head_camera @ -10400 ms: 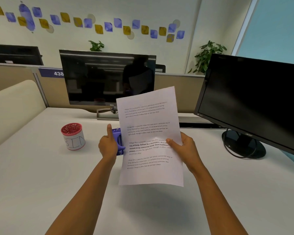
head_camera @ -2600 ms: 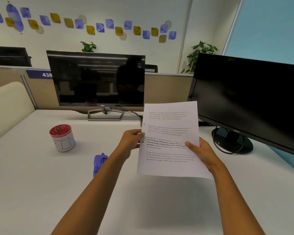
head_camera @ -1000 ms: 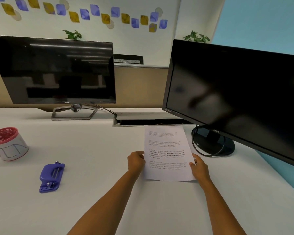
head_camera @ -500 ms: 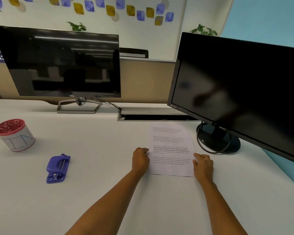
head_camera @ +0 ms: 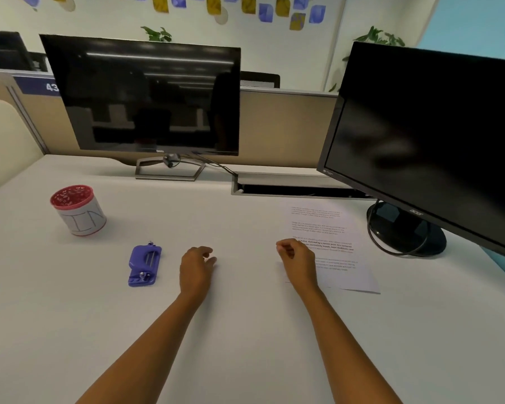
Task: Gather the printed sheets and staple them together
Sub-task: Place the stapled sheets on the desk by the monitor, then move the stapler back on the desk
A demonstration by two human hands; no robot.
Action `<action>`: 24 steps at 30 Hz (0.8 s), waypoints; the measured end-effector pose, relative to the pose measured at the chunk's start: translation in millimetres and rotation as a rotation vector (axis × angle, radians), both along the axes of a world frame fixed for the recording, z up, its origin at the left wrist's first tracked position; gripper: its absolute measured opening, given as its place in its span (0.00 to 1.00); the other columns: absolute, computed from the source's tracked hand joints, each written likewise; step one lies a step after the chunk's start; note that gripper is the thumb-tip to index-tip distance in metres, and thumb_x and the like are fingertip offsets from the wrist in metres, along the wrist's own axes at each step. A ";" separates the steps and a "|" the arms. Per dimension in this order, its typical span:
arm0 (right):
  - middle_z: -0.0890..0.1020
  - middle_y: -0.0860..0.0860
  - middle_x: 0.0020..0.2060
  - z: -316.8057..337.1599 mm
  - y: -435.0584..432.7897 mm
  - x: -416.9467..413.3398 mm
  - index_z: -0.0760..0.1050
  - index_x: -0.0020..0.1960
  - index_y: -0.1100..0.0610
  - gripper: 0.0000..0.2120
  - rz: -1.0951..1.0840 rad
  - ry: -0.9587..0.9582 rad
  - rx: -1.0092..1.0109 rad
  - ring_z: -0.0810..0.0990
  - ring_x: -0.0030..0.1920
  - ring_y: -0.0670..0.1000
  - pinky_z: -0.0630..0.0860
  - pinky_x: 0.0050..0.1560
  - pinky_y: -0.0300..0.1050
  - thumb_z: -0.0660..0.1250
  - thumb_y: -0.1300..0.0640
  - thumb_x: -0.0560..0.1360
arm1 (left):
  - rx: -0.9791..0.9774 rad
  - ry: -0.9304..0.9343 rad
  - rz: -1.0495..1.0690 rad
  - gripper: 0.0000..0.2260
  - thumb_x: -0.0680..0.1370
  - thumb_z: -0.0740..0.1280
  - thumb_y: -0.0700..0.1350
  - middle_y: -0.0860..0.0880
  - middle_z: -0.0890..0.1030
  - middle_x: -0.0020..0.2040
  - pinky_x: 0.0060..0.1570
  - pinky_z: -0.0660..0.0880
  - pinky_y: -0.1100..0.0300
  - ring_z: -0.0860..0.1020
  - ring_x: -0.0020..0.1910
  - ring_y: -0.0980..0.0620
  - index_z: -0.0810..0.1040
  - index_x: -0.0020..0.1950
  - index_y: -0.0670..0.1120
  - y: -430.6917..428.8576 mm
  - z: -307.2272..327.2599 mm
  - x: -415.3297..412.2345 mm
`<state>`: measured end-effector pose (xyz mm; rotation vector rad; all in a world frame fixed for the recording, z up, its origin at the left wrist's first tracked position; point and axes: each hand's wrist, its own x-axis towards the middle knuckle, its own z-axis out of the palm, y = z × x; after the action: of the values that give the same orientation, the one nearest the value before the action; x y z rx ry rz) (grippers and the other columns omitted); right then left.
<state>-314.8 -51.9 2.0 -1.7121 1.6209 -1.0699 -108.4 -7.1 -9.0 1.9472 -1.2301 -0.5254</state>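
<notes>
The printed sheets [head_camera: 333, 243] lie flat on the white desk [head_camera: 245, 330], right of centre, in front of the right monitor's foot. My right hand [head_camera: 296, 262] hovers over their left edge, fingers loosely curled, holding nothing. My left hand [head_camera: 196, 268] is off the paper, in the middle of the desk, fingers relaxed and empty. The purple stapler [head_camera: 144, 265] lies on the desk just left of my left hand, a short gap between them.
A red-rimmed white cup [head_camera: 78, 211] stands at the left. A Dell monitor [head_camera: 146, 97] is behind it, an Acer monitor [head_camera: 435, 147] at the right with its round foot [head_camera: 405, 231] and cable beside the sheets. A cable slot [head_camera: 289, 189] runs along the back.
Both hands have let go of the sheets, which now rest on the desk. My left hand moved left toward the stapler; my right hand moved to the paper's left edge.
</notes>
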 end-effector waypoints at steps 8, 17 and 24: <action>0.81 0.57 0.56 -11.2 6.8 84.2 0.78 0.58 0.62 0.11 0.161 0.057 0.108 0.80 0.55 0.52 0.73 0.56 0.35 0.63 0.62 0.78 | 0.011 -0.032 -0.012 0.14 0.76 0.66 0.40 0.41 0.77 0.58 0.52 0.68 0.63 0.75 0.53 0.47 0.77 0.60 0.35 24.2 -11.3 45.7; 0.77 0.56 0.59 -22.3 9.9 121.9 0.76 0.62 0.61 0.14 0.253 0.278 0.058 0.74 0.59 0.51 0.66 0.54 0.29 0.58 0.64 0.79 | -0.010 -0.358 -0.254 0.12 0.79 0.61 0.43 0.44 0.79 0.54 0.48 0.74 0.60 0.76 0.52 0.49 0.81 0.54 0.39 20.6 -11.7 58.2; 0.78 0.56 0.57 -18.8 5.1 132.0 0.77 0.60 0.60 0.13 0.260 0.416 -0.001 0.76 0.57 0.52 0.74 0.57 0.40 0.58 0.62 0.80 | 0.127 -0.534 -0.376 0.11 0.80 0.58 0.40 0.44 0.79 0.54 0.49 0.74 0.61 0.77 0.52 0.49 0.79 0.54 0.40 7.1 -3.3 64.5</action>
<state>-182.8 -46.8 -16.8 -2.1814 1.5684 -0.6173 -43.9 0.0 -12.3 2.0408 -1.9646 -0.2727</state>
